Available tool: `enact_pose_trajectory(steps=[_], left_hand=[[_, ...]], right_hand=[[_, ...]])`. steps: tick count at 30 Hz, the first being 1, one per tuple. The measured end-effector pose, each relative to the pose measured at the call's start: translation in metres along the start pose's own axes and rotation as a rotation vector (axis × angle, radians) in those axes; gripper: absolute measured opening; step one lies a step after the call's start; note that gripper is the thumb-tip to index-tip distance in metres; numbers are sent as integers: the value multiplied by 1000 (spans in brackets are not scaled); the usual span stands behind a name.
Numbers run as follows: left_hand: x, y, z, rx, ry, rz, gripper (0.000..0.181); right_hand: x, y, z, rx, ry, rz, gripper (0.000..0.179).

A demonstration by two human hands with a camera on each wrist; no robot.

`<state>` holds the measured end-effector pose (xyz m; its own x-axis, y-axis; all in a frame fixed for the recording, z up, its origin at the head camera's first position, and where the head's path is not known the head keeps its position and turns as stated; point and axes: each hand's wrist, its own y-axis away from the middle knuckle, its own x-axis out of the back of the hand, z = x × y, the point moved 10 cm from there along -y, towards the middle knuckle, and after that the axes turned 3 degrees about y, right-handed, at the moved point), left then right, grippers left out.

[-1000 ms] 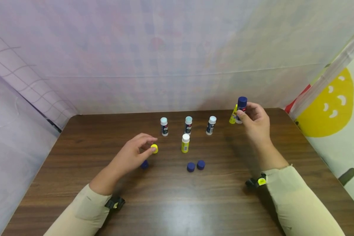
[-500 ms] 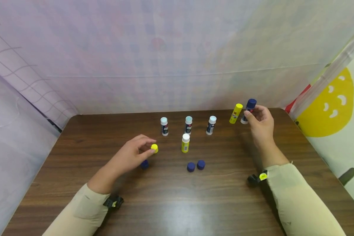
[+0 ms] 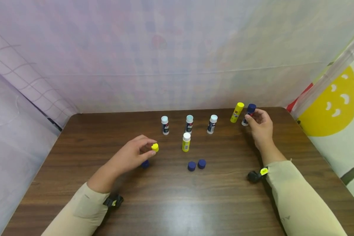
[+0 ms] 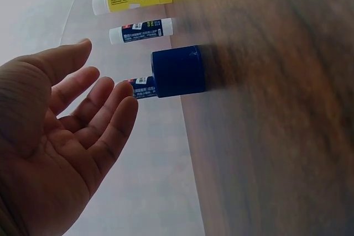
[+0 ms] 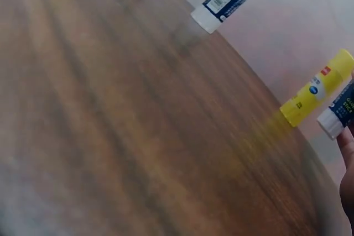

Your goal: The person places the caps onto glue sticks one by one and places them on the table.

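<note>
Toward the far right corner of the tabletop (image 3: 224, 203), the right hand (image 3: 262, 127) holds a blue-capped glue stick (image 3: 251, 108), its grip clamped on the navy-labelled body between thumb and fingers. Whether the stick's white base touches the wood cannot be told. Just beside it, on the left, stands a closed yellow glue stick (image 3: 237, 112).

On the other side, the left hand (image 3: 131, 152) hangs above the wood with its grip apart; the left wrist view shows the thumb well clear of the fingers. A yellow cap (image 3: 155, 148) appears between the tips of thumb and forefinger in the head view, though contact cannot be made out. Near it on the tabletop sits a blue cap (image 4: 178, 71), partly covered by the hand as seen from the head.

Between the hands, three uncapped glue sticks with white tops stand upright in a row: the left navy stick (image 3: 165, 126), the middle navy stick (image 3: 189, 124) and the right navy stick (image 3: 212, 124). Just in front of the middle one stands an uncapped yellow glue stick (image 3: 186, 144). Nearer the person, two more blue caps (image 3: 191, 166) rest side by side. Behind everything hangs a pale checked cloth (image 3: 177, 65); light beige sleeves (image 3: 295, 193) cover both forearms.
</note>
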<state>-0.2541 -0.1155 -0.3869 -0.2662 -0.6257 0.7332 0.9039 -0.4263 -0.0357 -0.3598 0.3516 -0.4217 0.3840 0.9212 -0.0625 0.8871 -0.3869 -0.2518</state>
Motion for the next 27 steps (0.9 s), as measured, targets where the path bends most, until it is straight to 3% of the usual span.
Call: enact_pose_trajectory(steps=[7, 11, 18, 27], left_hand=[[-2, -2, 1, -12, -38, -15, 39], [-4, -2, 0, -11, -58, -30, 37], [-4, 0, 2, -46, -70, -35, 33], [-14, 1, 0, -39, -94, -124, 33]], right_hand=[[3, -6, 7, -36, 104, -44, 24], [4, -8, 8, -64, 103, -52, 24], [-9, -9, 2, -46, 158, -117, 23], [-9, -18, 20, -91, 190, -123, 22]])
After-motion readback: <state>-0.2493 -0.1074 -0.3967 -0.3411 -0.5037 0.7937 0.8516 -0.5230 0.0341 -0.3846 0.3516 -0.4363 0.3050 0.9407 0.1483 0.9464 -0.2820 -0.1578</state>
